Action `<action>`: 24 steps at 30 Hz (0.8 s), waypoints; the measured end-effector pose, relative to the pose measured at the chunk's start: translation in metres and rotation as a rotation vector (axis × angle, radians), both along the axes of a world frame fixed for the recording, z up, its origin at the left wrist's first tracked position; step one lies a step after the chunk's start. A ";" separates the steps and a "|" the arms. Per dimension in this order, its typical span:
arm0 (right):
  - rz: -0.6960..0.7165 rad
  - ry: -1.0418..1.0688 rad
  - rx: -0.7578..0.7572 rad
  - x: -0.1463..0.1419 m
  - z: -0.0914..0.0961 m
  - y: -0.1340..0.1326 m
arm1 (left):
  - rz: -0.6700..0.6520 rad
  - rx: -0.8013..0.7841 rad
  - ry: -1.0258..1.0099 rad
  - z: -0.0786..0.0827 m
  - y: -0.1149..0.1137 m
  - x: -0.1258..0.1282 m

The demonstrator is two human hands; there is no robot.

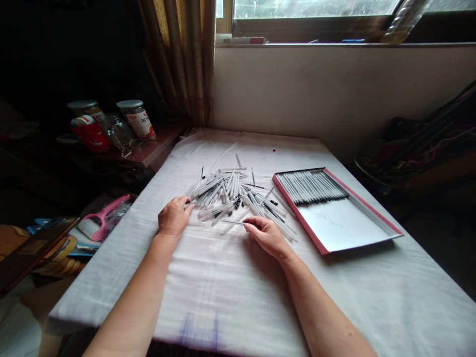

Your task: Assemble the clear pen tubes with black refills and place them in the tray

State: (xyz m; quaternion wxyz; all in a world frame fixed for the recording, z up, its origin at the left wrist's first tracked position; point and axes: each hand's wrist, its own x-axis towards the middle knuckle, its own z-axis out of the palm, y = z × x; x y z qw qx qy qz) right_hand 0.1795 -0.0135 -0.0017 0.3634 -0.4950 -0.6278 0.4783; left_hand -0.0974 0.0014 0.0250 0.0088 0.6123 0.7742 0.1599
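Note:
A loose pile of translucent pen barrels (232, 186), dark thin refills and small black caps (237, 203) lies mid-table. At its left edge, my left hand (174, 216) is closed, with thumb and fingers pinching a pale pen barrel (190, 204) that is mostly hidden. In front of the pile, my right hand (266, 234) pinches one end of a thin pen refill (232, 222), which points left and lies nearly level. To the right is a shallow box (319, 240) with pink edges. A row of black-capped pens (312, 186) fills its far part; its white bottom shows nearer me.
A white cloth (208, 287) covers the table. A tiny red piece (274, 150) lies near the far edge. Jars (137, 119) and a red cup (91, 134) stand on a side cabinet at left. Below them is a pink-handled item (106, 218). A wall and window rise behind.

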 end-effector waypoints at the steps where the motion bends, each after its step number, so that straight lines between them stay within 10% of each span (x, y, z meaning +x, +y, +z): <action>1: -0.006 0.009 -0.011 0.000 -0.001 0.000 | 0.006 0.023 -0.042 0.001 -0.002 -0.001; 14: -0.090 0.235 -0.106 0.004 0.009 -0.009 | -0.177 0.054 -1.263 0.001 -0.026 0.030; 24: -0.106 0.298 -0.117 -0.002 0.011 -0.018 | -0.084 -0.030 -1.630 -0.006 -0.034 0.058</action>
